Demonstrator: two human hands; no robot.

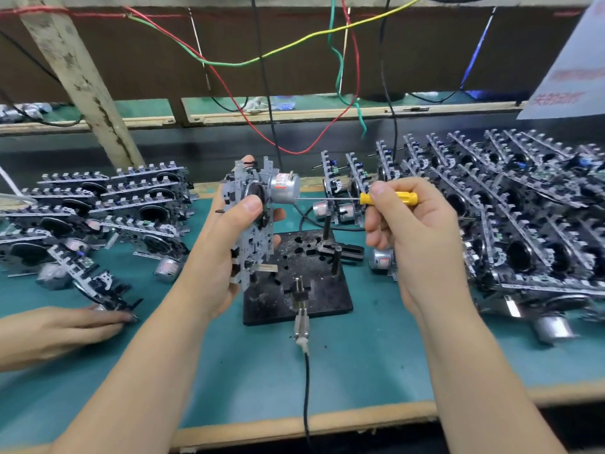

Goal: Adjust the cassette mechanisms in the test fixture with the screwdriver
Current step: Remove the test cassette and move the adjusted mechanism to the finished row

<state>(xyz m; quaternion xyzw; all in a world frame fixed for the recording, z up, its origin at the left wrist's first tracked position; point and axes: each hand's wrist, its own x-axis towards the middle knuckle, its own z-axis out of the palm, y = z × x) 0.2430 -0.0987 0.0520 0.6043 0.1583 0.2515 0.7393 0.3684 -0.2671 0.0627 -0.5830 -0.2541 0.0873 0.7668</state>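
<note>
At the far left another person's hand (62, 329) lies flat on the green mat (376, 362), fingertips touching a loose mechanism (98, 286), with a pile of finished mechanisms (108, 208) stacked behind it. My left hand (226, 244) is curled round a cassette mechanism (252, 221), thumb pressed on its front face and fingers wrapped behind, holding it upright above the left edge of the black test fixture (301, 283), which sits on the mat in the middle with a cable (306, 381) running from its front toward me. The mechanism's silver motor (284, 188) points to the right. My right hand (415, 237) pinches the yellow handle of the screwdriver (388, 198) between thumb and fingers, the shaft lying level and its tip touching the motor. To the right, many more mechanisms (523, 224) are heaped on the mat.
</note>
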